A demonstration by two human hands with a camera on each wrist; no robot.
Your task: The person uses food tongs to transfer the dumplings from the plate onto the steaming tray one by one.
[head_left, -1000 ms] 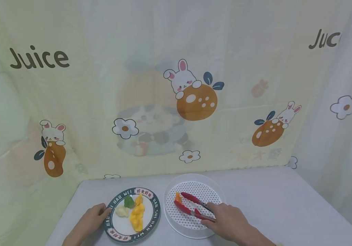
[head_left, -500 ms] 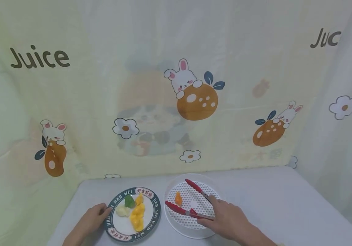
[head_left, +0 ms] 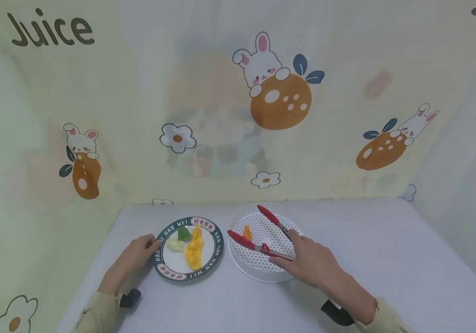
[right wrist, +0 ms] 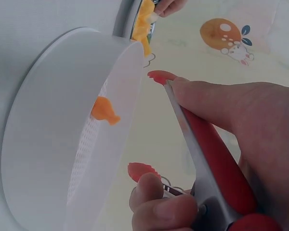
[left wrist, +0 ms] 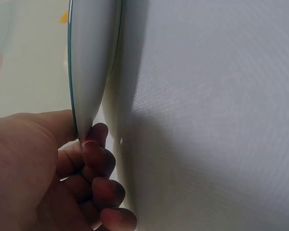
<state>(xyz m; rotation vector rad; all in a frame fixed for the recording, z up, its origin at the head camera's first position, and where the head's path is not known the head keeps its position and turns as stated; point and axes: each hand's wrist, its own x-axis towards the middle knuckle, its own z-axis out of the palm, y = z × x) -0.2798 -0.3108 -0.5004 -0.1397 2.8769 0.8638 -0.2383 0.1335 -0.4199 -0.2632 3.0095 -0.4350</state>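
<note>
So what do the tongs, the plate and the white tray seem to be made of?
The tongs: apparently metal arms, given the grey sheen, with red tips and grips, perhaps silicone or plastic. The plate: smooth and softly shiny, melamine or ceramic; I can't tell which. The white tray: probably plastic, its smooth wall looking slightly translucent.

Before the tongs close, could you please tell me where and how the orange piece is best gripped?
Probably around its middle, from above: the orange piece is narrow, and the white basket has a raised wall likely to hinder tongs from the side.
</note>
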